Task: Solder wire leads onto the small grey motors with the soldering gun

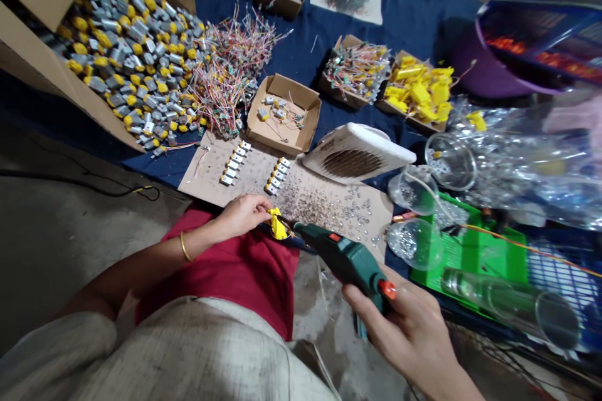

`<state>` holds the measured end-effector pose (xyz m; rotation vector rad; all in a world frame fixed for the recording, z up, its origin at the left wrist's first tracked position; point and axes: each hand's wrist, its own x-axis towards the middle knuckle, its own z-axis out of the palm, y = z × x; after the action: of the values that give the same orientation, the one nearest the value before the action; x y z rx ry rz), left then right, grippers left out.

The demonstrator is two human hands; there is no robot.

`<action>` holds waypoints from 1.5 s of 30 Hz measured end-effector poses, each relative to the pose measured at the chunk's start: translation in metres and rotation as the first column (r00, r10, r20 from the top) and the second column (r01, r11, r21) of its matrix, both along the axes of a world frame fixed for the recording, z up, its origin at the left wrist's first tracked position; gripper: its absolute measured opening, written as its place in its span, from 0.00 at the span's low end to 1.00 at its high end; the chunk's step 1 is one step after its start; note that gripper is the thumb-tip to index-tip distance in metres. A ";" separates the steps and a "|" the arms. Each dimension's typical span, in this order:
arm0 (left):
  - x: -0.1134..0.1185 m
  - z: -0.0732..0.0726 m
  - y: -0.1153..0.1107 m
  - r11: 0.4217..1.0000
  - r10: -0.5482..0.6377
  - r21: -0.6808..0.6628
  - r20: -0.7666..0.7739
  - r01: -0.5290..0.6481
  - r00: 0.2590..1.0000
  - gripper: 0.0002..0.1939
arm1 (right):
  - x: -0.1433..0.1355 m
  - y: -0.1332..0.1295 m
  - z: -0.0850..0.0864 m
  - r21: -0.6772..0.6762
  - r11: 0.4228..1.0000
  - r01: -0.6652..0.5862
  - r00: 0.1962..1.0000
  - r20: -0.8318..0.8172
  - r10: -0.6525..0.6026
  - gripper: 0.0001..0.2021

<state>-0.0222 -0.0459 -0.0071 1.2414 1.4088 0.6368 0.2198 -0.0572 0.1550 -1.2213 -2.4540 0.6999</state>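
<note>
My left hand (247,213) pinches a small yellow plastic housing (278,225) at the near edge of a cardboard sheet (211,169). In my right hand (409,319) is a dark green electric screwdriver (345,257) with an orange button, its tip pointing left at the yellow housing. Whether the tip touches it I cannot tell. Beyond my left hand, two rows of small motors (278,175) lie on the cardboard. Loose screws (324,203) are scattered to their right.
A large carton (79,94) spills motors at the left, beside a heap of wired parts (230,62). Past the sheet stand a shallow cardboard tray (308,128), a white vented device (360,153) and a box of yellow housings (418,91). Clear tubs (414,244) and a green basket (508,257) are right.
</note>
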 end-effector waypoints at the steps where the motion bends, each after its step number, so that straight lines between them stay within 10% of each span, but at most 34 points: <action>1: 0.000 -0.001 0.000 1.000 0.000 -0.002 0.003 0.000 1.000 0.10 | 0.001 -0.001 0.000 0.010 1.000 0.009 1.000 0.000 -0.009 0.09; 45: -0.001 -0.004 0.000 1.000 -0.019 0.016 0.041 0.018 0.999 0.09 | -0.005 0.006 -0.001 0.028 0.999 0.018 1.000 -0.001 -0.018 0.18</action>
<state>-0.0229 -0.0462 -0.0108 1.2455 1.3595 0.6579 0.2144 -0.0513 0.1543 -1.2309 -2.4413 0.6590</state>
